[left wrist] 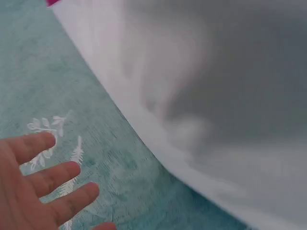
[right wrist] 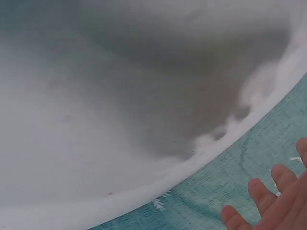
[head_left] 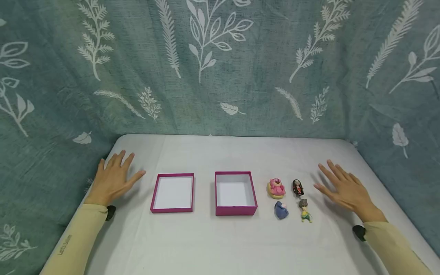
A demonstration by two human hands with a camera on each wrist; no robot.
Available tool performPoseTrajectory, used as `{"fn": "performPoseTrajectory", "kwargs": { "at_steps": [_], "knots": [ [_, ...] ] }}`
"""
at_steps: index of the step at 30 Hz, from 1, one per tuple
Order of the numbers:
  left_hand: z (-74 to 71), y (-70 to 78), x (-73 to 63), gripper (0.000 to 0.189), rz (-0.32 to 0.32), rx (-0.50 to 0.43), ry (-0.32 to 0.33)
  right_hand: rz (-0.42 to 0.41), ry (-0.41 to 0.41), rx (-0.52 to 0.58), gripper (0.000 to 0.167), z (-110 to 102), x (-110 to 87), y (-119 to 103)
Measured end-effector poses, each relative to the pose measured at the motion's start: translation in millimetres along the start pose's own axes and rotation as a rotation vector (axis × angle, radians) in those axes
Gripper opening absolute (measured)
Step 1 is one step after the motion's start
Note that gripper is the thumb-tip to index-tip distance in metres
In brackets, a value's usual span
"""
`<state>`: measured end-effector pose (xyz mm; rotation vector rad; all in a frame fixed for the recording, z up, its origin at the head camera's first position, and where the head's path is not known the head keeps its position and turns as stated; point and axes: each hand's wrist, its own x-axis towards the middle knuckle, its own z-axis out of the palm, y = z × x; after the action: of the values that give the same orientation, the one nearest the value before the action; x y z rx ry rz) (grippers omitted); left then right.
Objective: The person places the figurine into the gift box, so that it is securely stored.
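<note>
My left hand (head_left: 111, 181) is held with fingers spread over the left side of the white table, holding nothing. On the right side, my right hand (head_left: 347, 191) is likewise spread and holds nothing. Nearest to it are a dark-haired figurine (head_left: 298, 188) and a grey-haired figurine (head_left: 304, 211) with yellow and green clothes. Beside these lie a pink bear figurine (head_left: 276, 188) on a yellow ring and a blue figurine (head_left: 281, 210). A magenta box (head_left: 236, 211) stands open in the middle, its white inside showing. Its shallow magenta lid (head_left: 172, 210) lies inside up, closer to my left hand.
A white cloth covers the table (head_left: 206, 244). Behind it and along both sides hangs a green curtain (head_left: 213, 103) with white leaf prints. In the left wrist view, fingers (left wrist: 67, 206) show against the green cloth; the right wrist view shows fingers (right wrist: 261, 194) likewise.
</note>
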<state>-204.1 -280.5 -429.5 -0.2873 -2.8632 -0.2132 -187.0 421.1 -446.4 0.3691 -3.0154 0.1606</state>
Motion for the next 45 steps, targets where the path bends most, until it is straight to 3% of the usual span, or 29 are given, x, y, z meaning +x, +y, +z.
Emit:
{"fn": "performPoseTrajectory", "kwargs": {
  "at_steps": [7, 11, 19, 24, 33, 39, 45],
  "knots": [
    [-1.1, 13.7, -4.8, 0.064, 0.065, -0.172, 0.169, -0.035, -0.003, 0.029, 0.079, -0.4, 2.3, -13.0],
    [-0.6, 25.4, -6.6, 0.06, 0.101, -0.256, 0.198, -0.058, -0.001, 0.058, 0.077, 1.4, -1.4, -19.6],
    [1.8, 61.4, -5.5, 0.06, 0.19, -0.369, 0.193, -0.218, 0.022, 0.247, 0.07, 9.7, 5.5, -38.0],
    [1.3, 91.2, -2.6, 0.061, 0.259, -0.434, 0.182, -0.234, -0.002, 0.317, 0.069, 12.7, 15.4, -58.0],
    [8.5, 142.2, 5.4, 0.069, 0.368, -0.495, 0.181, -0.293, -0.02, 0.336, 0.07, 15.7, 27.3, -81.2],
    [16.1, 159.5, 9.8, 0.076, 0.392, -0.511, 0.145, -0.294, -0.049, 0.312, 0.073, 18.0, 33.0, -85.5],
    [23.3, 173.0, 10.9, 0.089, 0.379, -0.502, 0.07, -0.323, -0.055, 0.305, 0.068, 19.3, 37.2, -89.6]
  ]
}}
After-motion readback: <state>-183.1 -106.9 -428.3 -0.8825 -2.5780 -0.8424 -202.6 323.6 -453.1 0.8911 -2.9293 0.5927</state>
